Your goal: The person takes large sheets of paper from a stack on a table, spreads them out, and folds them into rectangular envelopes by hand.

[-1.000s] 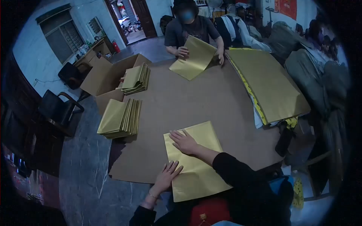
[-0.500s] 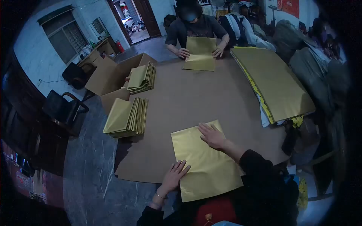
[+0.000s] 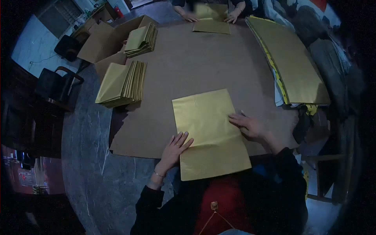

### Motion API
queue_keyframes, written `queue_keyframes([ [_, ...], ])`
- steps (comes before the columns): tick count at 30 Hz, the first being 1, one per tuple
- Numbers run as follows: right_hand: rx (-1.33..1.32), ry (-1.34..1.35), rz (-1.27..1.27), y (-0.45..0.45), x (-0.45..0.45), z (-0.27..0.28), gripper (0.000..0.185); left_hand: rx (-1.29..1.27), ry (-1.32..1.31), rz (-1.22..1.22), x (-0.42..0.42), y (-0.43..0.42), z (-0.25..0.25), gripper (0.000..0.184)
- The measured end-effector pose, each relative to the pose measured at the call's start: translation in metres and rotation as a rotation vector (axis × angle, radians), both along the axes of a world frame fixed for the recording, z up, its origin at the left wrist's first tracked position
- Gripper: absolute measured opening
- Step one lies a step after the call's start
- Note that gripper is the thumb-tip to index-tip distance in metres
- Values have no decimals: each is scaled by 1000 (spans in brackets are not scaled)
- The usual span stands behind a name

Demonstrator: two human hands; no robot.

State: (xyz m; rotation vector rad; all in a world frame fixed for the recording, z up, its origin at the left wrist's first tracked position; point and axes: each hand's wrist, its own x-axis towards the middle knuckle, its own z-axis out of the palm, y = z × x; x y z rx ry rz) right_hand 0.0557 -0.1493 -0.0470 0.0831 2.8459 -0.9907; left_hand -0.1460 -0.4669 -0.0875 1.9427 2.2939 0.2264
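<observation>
A gold-yellow paper sheet [image 3: 207,125] lies in front of me, its upper part on the brown table and its lower edge reaching past the table's near edge. Faint creases cross it. My left hand [image 3: 175,149] rests on the sheet's left edge with fingers stretched out. At the opposite edge, my right hand [image 3: 250,126] touches the sheet with its fingertips, the fingers extended and the palm off the paper. Neither hand is closed around anything.
Folded gold papers stand in a near stack [image 3: 121,84] and a far stack [image 3: 141,39] on the left, by an open cardboard box [image 3: 105,43]. A tall pile of flat gold sheets [image 3: 290,58] lies right. Across the brown table [image 3: 203,58], another person's hands [image 3: 233,15] touch a gold sheet.
My right hand has moved from the sheet's top down to its right edge. My left hand stays at the left edge. The view has tilted downward.
</observation>
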Motion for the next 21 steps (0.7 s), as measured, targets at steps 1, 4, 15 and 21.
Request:
queue_keyframes([
  [1,-5,-14,4,-1,9,0,56,10,-62,7,1,0,1,59],
  [4,68,29,44,-4,28,-6,64,33,-211,32,-1,2,7,57],
  [15,-583,-75,-874,-33,10,-32,33,189,-717,474,6,19,28,31],
  [21,-86,104,-891,-40,-21,-37,39,569,-547,925,5,35,-29,36],
])
